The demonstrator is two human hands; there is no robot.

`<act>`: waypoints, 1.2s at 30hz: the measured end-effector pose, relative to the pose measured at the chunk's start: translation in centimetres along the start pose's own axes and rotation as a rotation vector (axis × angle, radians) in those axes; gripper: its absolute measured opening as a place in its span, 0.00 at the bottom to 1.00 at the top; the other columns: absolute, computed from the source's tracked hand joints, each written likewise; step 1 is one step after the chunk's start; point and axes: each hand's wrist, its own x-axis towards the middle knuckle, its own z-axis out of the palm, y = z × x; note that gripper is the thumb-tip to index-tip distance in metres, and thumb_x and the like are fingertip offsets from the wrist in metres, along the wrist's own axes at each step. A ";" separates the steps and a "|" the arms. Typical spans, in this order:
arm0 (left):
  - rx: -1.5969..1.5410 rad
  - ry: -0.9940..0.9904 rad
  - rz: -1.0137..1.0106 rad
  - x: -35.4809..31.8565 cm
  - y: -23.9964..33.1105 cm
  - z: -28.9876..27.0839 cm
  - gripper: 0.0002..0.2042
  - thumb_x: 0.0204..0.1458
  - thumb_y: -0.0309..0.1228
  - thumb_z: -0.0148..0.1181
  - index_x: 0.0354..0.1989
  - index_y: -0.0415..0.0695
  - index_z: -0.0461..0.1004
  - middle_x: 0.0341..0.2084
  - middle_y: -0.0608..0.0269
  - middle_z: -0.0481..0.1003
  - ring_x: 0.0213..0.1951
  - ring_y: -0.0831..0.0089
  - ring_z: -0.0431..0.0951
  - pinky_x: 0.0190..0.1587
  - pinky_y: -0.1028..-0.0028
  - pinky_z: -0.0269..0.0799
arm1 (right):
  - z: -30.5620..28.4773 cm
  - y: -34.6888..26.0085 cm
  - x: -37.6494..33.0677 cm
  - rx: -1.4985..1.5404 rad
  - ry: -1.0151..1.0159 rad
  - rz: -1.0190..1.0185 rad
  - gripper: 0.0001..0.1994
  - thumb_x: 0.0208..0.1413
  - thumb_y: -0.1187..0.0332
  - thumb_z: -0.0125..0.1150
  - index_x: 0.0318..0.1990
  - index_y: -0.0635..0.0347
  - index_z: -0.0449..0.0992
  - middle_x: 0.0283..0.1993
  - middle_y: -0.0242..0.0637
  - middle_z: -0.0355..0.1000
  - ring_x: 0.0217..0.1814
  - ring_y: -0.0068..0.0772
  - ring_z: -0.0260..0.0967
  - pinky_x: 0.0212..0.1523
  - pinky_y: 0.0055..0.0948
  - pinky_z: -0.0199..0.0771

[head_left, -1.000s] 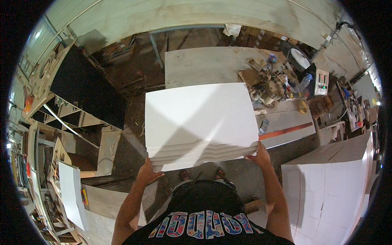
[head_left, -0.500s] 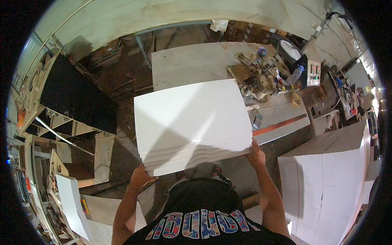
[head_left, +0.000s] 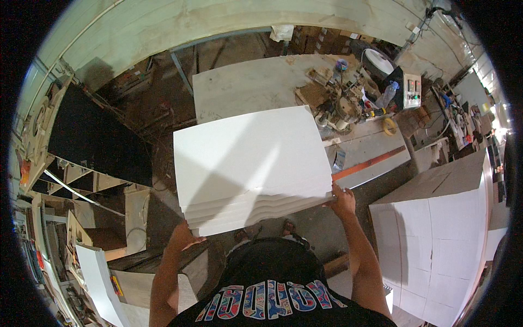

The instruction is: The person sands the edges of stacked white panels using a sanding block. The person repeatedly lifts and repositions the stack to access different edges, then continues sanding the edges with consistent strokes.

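A stack of several white sheets or boards [head_left: 250, 158] spans the middle of the view, its near edges stepped and slightly wavy. My left hand [head_left: 185, 237] grips its near left corner, with the thumb pointing inward below the edge. At the near right corner, my right hand [head_left: 342, 201] holds the stack's side. Most fingers of both hands are hidden under or beside the boards. The stack hangs in front of my body, above the floor and my feet, and its far edge overlaps the workbench [head_left: 234, 87] in view.
On the bench stand a dusty machine [head_left: 346, 109], a plastic bottle [head_left: 388, 94], a yellow tape roll [head_left: 390, 126] and a control box [head_left: 412, 91]. A big white stacked block [head_left: 430, 245] is at the right. A black panel [head_left: 98, 141] and white boards [head_left: 98, 283] are at the left.
The bench and its machine have shifted slightly left in view, and the stack a little left too. Both hands keep their hold on the boards.
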 end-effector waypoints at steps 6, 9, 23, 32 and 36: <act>0.020 -0.036 -0.048 1.0 -0.9 -0.8 0.65 0.39 0.56 0.97 0.82 0.33 0.67 0.71 0.33 0.82 0.72 0.37 0.84 0.75 0.44 0.80 | -0.5 -0.3 0.4 -0.025 -0.057 0.062 0.55 0.41 0.53 0.99 0.80 0.48 0.77 0.70 0.39 0.87 0.71 0.48 0.87 0.83 0.59 0.74; 0.038 -0.054 -0.049 1.7 -1.5 -0.9 0.67 0.38 0.58 0.97 0.83 0.34 0.66 0.73 0.33 0.80 0.73 0.36 0.82 0.76 0.43 0.80 | -0.4 -0.2 0.4 -0.015 -0.062 0.092 0.53 0.41 0.53 0.99 0.79 0.47 0.78 0.71 0.40 0.87 0.71 0.49 0.87 0.83 0.58 0.75; -0.113 0.047 0.053 0.2 0.6 -0.8 0.57 0.43 0.48 0.98 0.80 0.37 0.71 0.69 0.41 0.84 0.69 0.45 0.85 0.71 0.46 0.83 | -0.1 1.1 1.0 0.138 -0.089 0.034 0.48 0.48 0.54 0.96 0.78 0.46 0.80 0.70 0.44 0.87 0.73 0.55 0.85 0.74 0.57 0.83; -0.398 0.057 -0.068 -2.7 5.2 1.0 0.57 0.43 0.43 0.98 0.81 0.38 0.69 0.68 0.40 0.84 0.65 0.47 0.87 0.69 0.50 0.85 | -1.5 1.2 2.0 0.291 -0.197 0.093 0.45 0.53 0.49 0.92 0.79 0.43 0.81 0.67 0.48 0.89 0.71 0.58 0.87 0.71 0.56 0.84; -0.273 0.088 0.047 -1.1 2.2 2.6 0.59 0.43 0.44 0.98 0.82 0.38 0.68 0.71 0.39 0.82 0.69 0.45 0.85 0.72 0.49 0.83 | -1.9 0.8 2.1 0.228 -0.195 0.093 0.47 0.53 0.47 0.93 0.81 0.45 0.79 0.67 0.50 0.89 0.71 0.59 0.87 0.71 0.55 0.84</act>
